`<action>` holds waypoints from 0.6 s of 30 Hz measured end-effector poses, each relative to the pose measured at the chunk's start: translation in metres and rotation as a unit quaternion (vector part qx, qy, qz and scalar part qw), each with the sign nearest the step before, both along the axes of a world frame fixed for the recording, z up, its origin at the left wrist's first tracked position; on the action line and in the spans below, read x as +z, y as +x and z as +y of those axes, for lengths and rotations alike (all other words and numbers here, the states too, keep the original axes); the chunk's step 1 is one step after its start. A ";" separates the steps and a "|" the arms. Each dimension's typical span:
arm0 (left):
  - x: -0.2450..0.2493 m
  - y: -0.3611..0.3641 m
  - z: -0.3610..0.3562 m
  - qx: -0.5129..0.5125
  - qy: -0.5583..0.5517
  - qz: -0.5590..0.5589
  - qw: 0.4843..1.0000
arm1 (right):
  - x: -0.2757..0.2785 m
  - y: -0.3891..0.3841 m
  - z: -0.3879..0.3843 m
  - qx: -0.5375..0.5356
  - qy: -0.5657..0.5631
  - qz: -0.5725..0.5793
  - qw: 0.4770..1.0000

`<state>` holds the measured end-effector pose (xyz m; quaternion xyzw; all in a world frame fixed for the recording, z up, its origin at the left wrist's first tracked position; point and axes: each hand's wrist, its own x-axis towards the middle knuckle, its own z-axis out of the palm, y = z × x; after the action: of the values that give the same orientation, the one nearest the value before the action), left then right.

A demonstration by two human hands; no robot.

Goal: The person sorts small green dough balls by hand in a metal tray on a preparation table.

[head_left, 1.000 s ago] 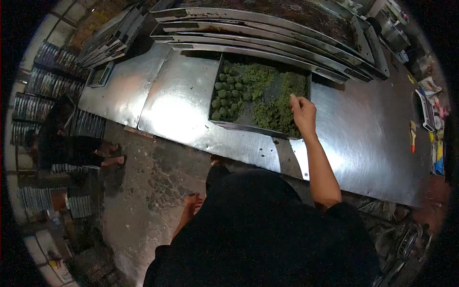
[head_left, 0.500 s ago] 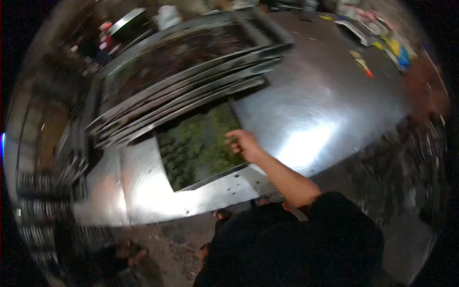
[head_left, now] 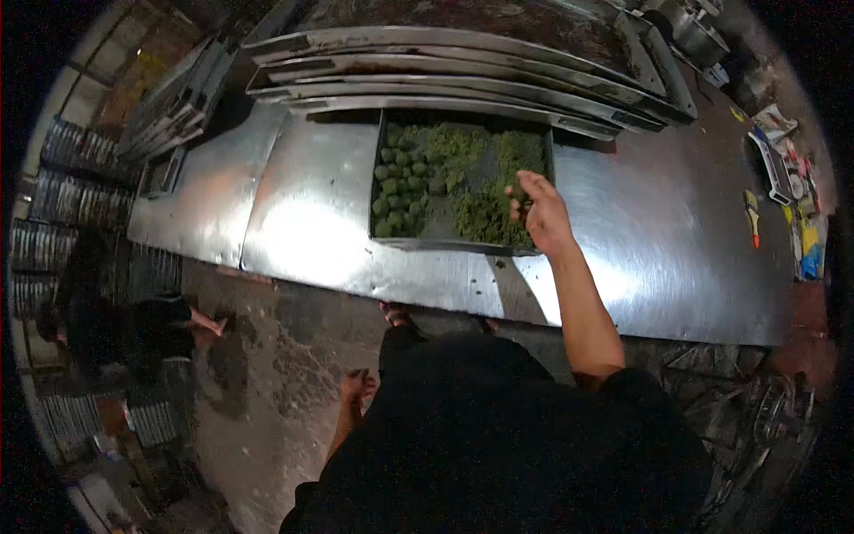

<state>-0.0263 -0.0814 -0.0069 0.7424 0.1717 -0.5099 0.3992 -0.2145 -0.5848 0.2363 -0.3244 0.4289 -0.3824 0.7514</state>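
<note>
A dark rectangular tray (head_left: 445, 246) lies on the metal table. Its left part holds several green balls (head_left: 396, 191); loose green crumbly mix (head_left: 487, 214) covers the middle and right. Over the tray's right edge hovers my right hand (head_left: 547, 216), its fingers curled towards the thumb; whatever is in them, if anything, is too dark to make out. My left hand (head_left: 358, 384) hangs low beside my body, away from the table, with its fingers curled in and nothing visible in them.
Behind the tray rises a stack of large metal trays (head_left: 445, 62). The table (head_left: 649, 231) carries a brush (head_left: 753, 218) and a white-framed object (head_left: 770, 169) at right. More trays (head_left: 178, 107) lean at left. A person in dark clothes (head_left: 124, 329) is low on the left.
My view has turned and steadied, so the tray now appears straighter and farther right. My right hand remains above its right side. My left hand now shows more clearly at my side.
</note>
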 end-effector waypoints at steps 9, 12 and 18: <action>-0.032 -0.005 0.044 -0.013 0.102 -0.036 0.994 | -0.001 0.028 0.007 0.068 0.055 0.015 0.996; -0.070 0.003 0.081 0.018 0.093 -0.023 0.995 | -0.012 0.040 0.003 0.085 0.032 -0.024 0.996; -0.097 0.008 0.122 0.076 -0.055 0.062 0.994 | -0.013 0.075 0.012 0.045 0.091 -0.024 0.995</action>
<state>-0.0182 0.0406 -0.1039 0.6707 0.2236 -0.5323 0.4657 -0.1395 -0.5731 0.2236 -0.2642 0.4289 -0.3154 0.8042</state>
